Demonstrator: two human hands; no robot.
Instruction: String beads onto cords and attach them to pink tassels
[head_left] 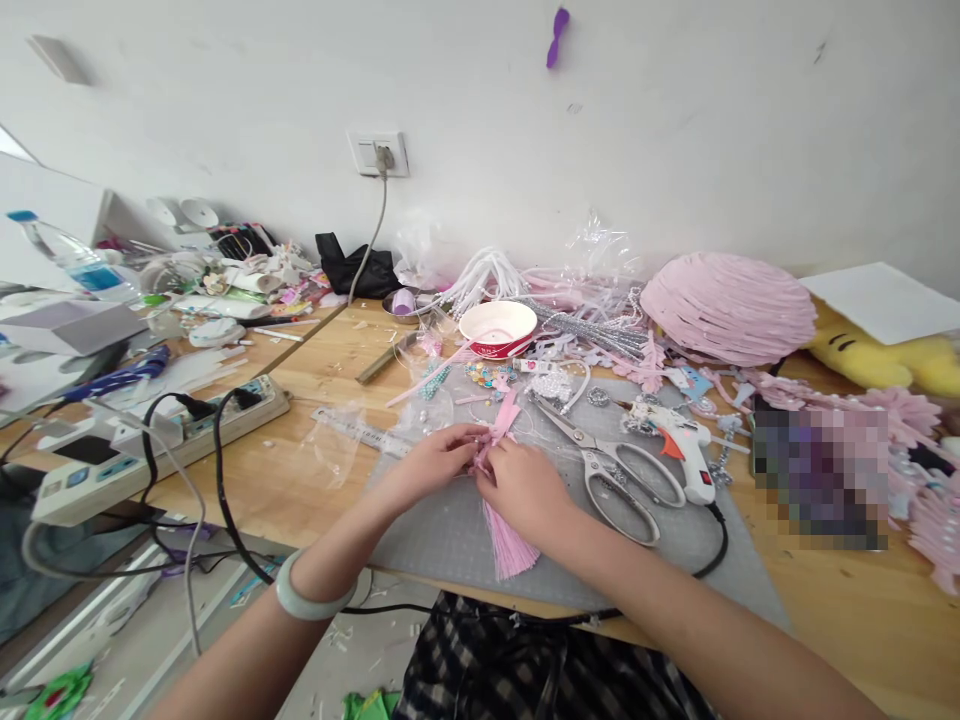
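The left hand [448, 458] and right hand [526, 492] meet at the head of 1 pink tassel [511, 548], which lies over the gray cutting mat [442, 535], its fringe toward the person. Both hands are nearly closed: the left pinches the pink head between bent fingertips, the right curls over it from the other side with its thumb tucked in (exactly what lies between the fingers is too small to tell). 1 pink ribbon [508, 408] stretches away beyond them.

The step in hand looks like fine fastening or adjusting at the tassel's head; the next move calls for a steady pinch by 1 hand while the other works the small loops.

Just right of the hands lie 1 pair of scissors [595, 452], blades slightly parted, and 1 glue gun [691, 457] with an orange trigger. Left is 1 ruler [366, 432], partly under clear plastic. Beyond sit 1 red-and-white bowl [504, 350] and a cluster of gold and colored beads [491, 378], too many to count. Farther out are 1 large pink bundle [727, 305], 1 power strip [256, 411] holding 2 black plugs, and 1 bottle [82, 265].
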